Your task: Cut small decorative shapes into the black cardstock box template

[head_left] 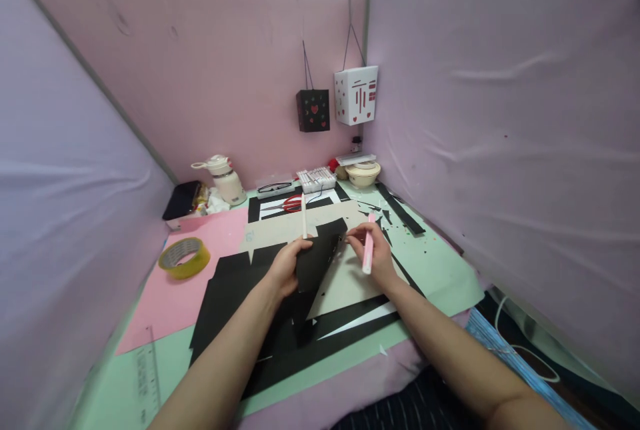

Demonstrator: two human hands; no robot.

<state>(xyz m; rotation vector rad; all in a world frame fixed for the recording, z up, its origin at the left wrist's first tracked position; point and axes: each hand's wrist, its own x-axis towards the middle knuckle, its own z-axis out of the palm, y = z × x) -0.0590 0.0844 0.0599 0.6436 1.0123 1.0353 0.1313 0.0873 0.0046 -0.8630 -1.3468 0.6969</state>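
Observation:
My left hand (286,267) is closed on a piece of black card (320,260), its thumb on top, and holds it raised and tilted over the work surface. A slim white stick (304,215) rises beside that thumb; whether the hand grips it I cannot tell. At the card's right edge, the thumb and fingertips of my right hand (375,253) come together. A pink pen-shaped tool (369,247) with a pale end rests across this hand, held by the fingers. Under both hands lie a beige board (350,287) and larger black sheets (240,283).
A yellow tape roll (185,258) sits on pink paper (145,310), with a clear ruler (147,377) nearby. Red-handled scissors (290,203), a bottle (227,183), a marker box (317,180) and a bowl (363,175) stand behind. Two decorated boxes, black (313,111) and white (356,95), hang above.

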